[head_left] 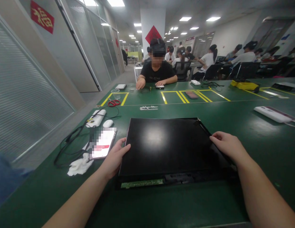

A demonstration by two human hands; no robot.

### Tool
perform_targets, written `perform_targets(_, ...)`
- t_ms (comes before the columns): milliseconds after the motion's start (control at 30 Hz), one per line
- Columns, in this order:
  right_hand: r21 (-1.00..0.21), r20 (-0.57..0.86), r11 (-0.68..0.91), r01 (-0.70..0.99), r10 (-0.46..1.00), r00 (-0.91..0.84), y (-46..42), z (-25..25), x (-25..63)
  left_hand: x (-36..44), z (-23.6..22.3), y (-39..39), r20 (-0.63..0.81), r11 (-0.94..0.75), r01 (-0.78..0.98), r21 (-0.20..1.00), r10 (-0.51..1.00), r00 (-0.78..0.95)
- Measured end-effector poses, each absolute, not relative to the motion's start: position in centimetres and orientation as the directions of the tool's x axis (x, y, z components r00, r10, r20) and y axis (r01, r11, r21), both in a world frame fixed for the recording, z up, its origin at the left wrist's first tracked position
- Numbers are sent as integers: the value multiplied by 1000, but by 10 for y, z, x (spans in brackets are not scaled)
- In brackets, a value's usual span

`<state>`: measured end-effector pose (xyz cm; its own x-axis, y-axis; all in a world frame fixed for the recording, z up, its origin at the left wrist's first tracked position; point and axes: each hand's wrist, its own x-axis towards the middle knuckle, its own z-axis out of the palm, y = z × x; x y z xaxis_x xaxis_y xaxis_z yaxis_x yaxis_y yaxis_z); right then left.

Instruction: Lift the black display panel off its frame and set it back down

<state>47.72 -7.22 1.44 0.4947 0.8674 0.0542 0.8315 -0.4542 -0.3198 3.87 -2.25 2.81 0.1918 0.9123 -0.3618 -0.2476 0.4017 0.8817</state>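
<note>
A black LCD screen panel (166, 152) lies glossy side up in front of me, with a strip of green circuit board (142, 183) along its near edge. Beneath it a black frame (205, 128) sticks out at the far right corner and along the right side. My left hand (116, 158) grips the panel's left edge, thumb on top and fingers partly hidden below. On the opposite side, my right hand (227, 144) pinches the frame's right edge between thumb and fingers. Whether panel and frame are joined cannot be seen.
On the green table (263, 152), a lit phone (105, 145), crumpled tissue (80, 164), white mouse (108, 123), black cables (66, 142) and red-handled scissors (114, 103) lie left. A white device (272, 114) lies right. Across sits a person (158, 72), hands on the table.
</note>
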Motion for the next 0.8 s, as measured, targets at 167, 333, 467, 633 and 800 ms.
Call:
perform_targets(167,-327,79,-447,833,865,496,-72,15,477,38,30,-22,-375,426,-252,869,899,227)
perform_targets(333,-328,46,-469,820,859,510,-72,16,478,36,26,-20,-365,422,-273,865,901,236)
perform_targets(467,-334,16,-486,808,854,520,-72,17,477,37,25,-20,-355,417,-273,867,901,248)
perform_targets(633,-344,46,-477,809,852,522,-72,17,477,39,28,-21,-365,419,-265,868,902,228)
perform_targets(800,-351,58,-469,810,853,519,-72,16,479,39,29,-22,-355,417,-254,873,899,257)
